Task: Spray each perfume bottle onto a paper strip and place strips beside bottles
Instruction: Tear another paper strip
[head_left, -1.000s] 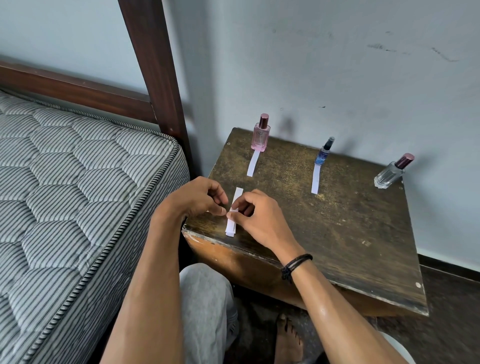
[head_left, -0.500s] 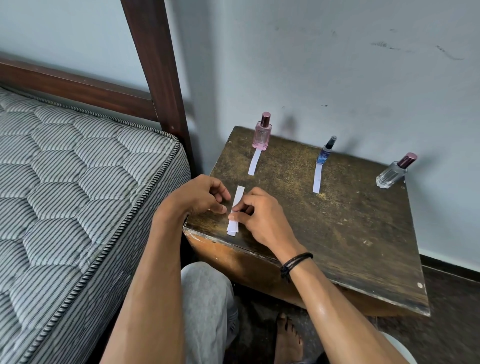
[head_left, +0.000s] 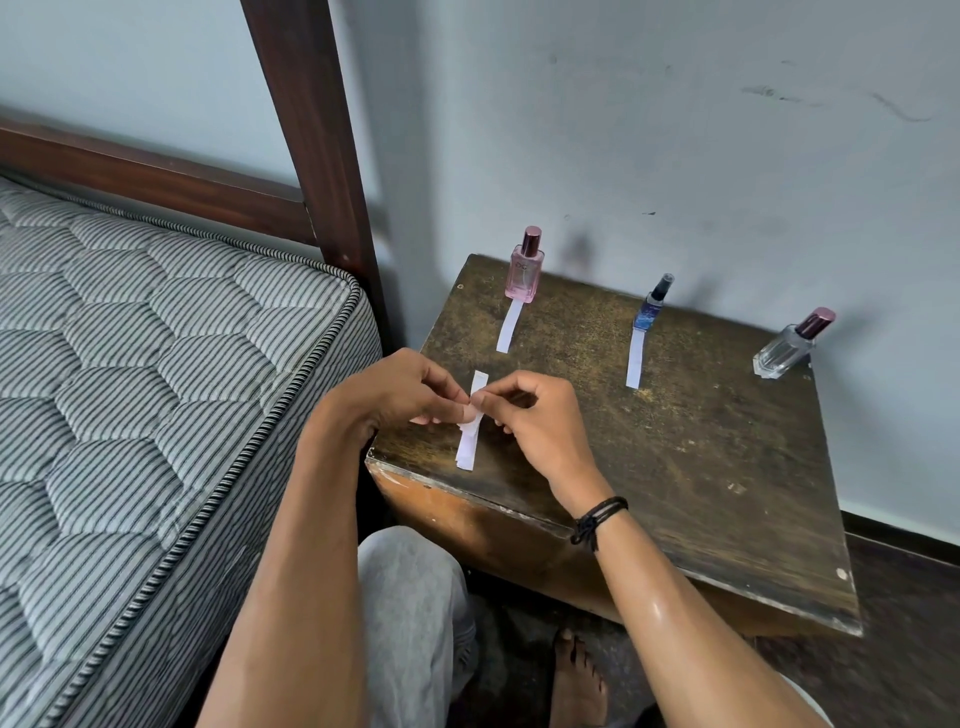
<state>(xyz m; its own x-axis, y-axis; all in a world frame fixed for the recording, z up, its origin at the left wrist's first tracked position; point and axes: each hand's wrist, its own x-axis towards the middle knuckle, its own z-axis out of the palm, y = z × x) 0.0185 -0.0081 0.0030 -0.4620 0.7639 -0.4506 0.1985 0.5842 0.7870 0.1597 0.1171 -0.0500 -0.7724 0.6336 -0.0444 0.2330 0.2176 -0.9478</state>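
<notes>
While pinched, both hands (head_left: 467, 410) grip strips (head_left: 471, 426).

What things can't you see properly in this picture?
- Head view: the middle of the paper strips is covered by the fingertips of the left hand and right hand, so how many strips are there is unclear.
- The label on the pink bottle is too small to read.
- Whether the clear bottle holds liquid cannot be told.
- The table's underside is hidden.
</notes>
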